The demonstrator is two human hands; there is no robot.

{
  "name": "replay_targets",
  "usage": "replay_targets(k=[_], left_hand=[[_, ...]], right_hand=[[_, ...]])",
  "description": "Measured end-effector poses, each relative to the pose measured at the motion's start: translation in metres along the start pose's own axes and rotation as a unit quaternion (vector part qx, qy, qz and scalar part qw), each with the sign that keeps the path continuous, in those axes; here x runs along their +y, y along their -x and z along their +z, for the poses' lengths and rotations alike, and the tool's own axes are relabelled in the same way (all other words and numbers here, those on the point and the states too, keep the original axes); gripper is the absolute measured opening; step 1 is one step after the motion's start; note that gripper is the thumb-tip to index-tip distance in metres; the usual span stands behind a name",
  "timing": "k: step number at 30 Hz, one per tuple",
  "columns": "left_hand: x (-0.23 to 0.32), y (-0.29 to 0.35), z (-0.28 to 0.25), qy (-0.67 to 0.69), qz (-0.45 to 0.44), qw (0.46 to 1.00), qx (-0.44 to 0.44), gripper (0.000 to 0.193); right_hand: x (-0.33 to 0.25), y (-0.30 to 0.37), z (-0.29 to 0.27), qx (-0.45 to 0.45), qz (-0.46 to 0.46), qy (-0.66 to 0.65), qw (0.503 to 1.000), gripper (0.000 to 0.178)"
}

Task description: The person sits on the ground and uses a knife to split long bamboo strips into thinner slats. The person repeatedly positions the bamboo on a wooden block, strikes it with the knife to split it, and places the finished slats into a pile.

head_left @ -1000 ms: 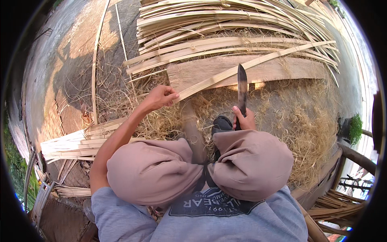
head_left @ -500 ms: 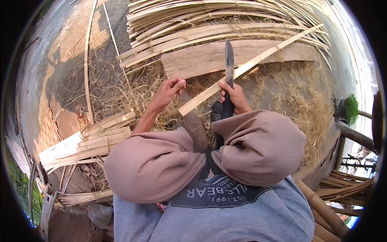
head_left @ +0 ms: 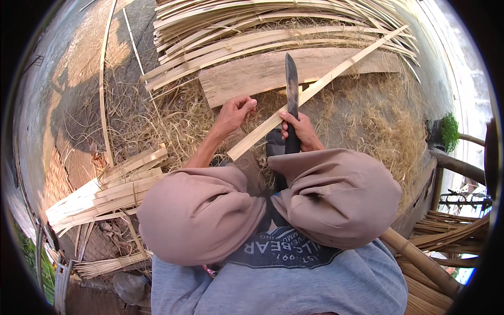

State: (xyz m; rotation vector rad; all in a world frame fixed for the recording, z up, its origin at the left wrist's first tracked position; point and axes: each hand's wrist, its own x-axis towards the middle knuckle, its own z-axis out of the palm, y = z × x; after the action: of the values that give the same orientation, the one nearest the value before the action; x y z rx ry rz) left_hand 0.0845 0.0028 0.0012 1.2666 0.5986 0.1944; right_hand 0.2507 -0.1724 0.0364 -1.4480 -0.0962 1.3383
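My right hand [head_left: 300, 130] is closed round the black handle of a large knife [head_left: 291, 79], its dark blade pointing away from me. The same hand's thumb and fingers pin a pale bamboo strip [head_left: 336, 71], which slants from near my knees up to the far right, crossing the blade's base. To the left, my left hand [head_left: 234, 114] is closed, fingers curled and thumb against them, a little apart from the strip; whatever it may hold is hidden. Beyond both hands lies a flat wooden board [head_left: 252, 73] on the ground.
Many split bamboo strips [head_left: 210, 47] are stacked past the board. Curly shavings [head_left: 362, 115] cover the ground around my feet. More bamboo pieces [head_left: 105, 194] lie in a pile at left, near a long thin strip [head_left: 103, 79]. A bamboo pole [head_left: 420, 262] stands at lower right.
My left hand has moved to the right, closer to the knife and strip. The right hand still holds both, and the whole view has shifted slightly.
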Motion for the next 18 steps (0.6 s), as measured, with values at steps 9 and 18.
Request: replay_targets(k=[9,18], left_hand=[[-0.003,0.06,-0.008,-0.028,-0.241,0.967,-0.083,0.042],[-0.021,0.008,-0.011,-0.252,-0.086,0.961,0.077,0.056]], right_hand=[[0.001,-0.007,-0.01,0.044,-0.007,0.085,0.995,0.025],[-0.03,-0.023,-0.072,0.279,-0.261,0.537,0.752,0.053]])
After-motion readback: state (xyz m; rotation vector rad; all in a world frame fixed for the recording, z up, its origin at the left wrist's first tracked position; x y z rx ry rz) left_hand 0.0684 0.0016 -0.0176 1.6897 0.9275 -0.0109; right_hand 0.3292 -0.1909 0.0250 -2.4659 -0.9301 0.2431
